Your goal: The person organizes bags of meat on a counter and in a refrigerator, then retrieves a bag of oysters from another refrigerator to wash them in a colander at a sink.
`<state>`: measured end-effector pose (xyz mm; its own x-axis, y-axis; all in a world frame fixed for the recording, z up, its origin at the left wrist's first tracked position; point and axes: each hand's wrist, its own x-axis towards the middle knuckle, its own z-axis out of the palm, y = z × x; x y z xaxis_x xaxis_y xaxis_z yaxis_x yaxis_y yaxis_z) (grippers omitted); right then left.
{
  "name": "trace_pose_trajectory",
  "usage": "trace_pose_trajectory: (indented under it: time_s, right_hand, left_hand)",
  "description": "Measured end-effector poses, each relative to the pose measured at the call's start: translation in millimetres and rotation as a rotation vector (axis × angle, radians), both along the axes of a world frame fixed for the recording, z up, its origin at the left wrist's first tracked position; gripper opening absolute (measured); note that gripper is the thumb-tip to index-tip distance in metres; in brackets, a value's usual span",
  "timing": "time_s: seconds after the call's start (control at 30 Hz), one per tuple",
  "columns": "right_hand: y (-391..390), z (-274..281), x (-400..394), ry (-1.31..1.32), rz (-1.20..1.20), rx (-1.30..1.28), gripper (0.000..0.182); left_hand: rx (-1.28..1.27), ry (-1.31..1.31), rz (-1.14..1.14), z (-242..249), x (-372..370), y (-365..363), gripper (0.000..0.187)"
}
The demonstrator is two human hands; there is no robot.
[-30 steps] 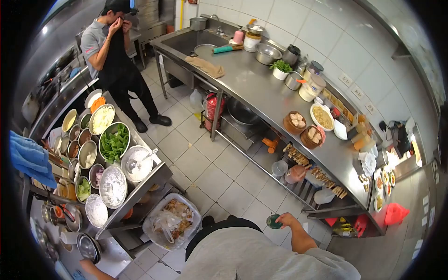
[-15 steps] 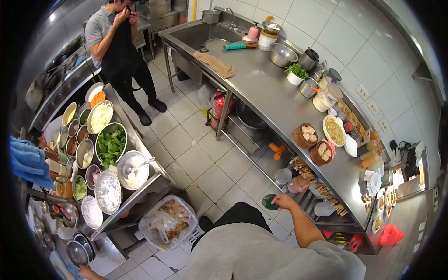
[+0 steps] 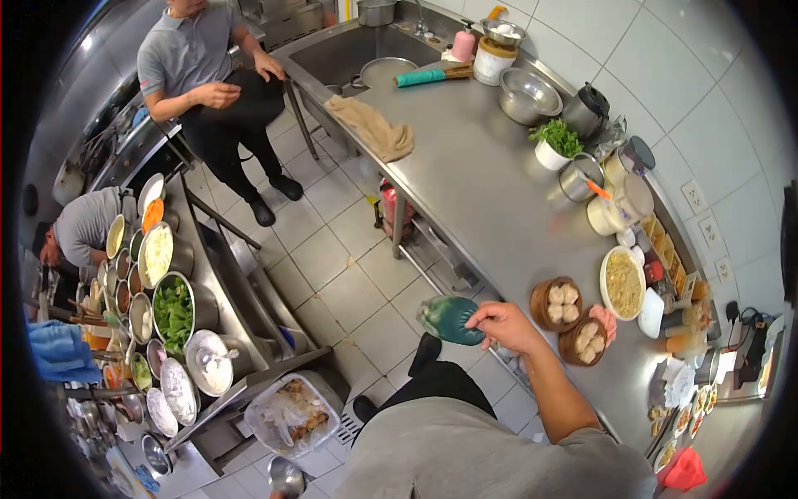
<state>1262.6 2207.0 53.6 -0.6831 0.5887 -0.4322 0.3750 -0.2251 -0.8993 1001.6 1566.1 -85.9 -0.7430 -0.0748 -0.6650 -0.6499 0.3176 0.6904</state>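
Note:
My right hand [image 3: 499, 326] is closed on the near end of a dark green, rounded, glossy thing [image 3: 451, 321]. It has creases at the pinched end and a paler far end; its kind I cannot make out. It hangs over the floor beside the steel counter. At the bottom edge of the view, a shiny metal bowl [image 3: 287, 476] is held up in my left hand, which is almost wholly cut off by the frame. To the right of my right hand stand two bamboo steamers with dumplings [image 3: 559, 303].
The steel counter [image 3: 490, 208] also carries a noodle bowl [image 3: 623, 281], potted herbs [image 3: 555, 143] and a cloth [image 3: 371, 129]. Left are ingredient bowls, including greens [image 3: 174, 316], and a tub of scraps [image 3: 295, 414]. One co-worker [image 3: 212, 75] stands; another [image 3: 87, 229] bends at left.
My right hand has raised the green thing up and leftward from beside the lower shelf. My left hand has taken a metal bowl from the left stack. The standing co-worker's hands have dropped from the face.

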Motion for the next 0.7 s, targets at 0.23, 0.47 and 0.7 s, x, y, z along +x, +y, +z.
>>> trace_pose_trajectory:
  time_s: [0.23, 0.47, 0.7]
  right_hand:
    - [100.6, 67.3, 30.1, 0.277, -0.35, -0.013, 0.016]
    - [151.7, 76.5, 90.8, 0.274, -0.696, 0.006, 0.014]
    - [156.5, 71.9, 98.4, 0.301, -1.044, -0.031, 0.014]
  left_hand:
    - [0.238, 0.219, -0.527, -24.4, 3.1, 358.8, 0.019]
    - [0.595, 0.218, -0.927, 57.0, -13.1, 681.5, 0.02]
    - [0.546, -0.056, -1.334, 55.8, -33.3, 868.7, 0.022]
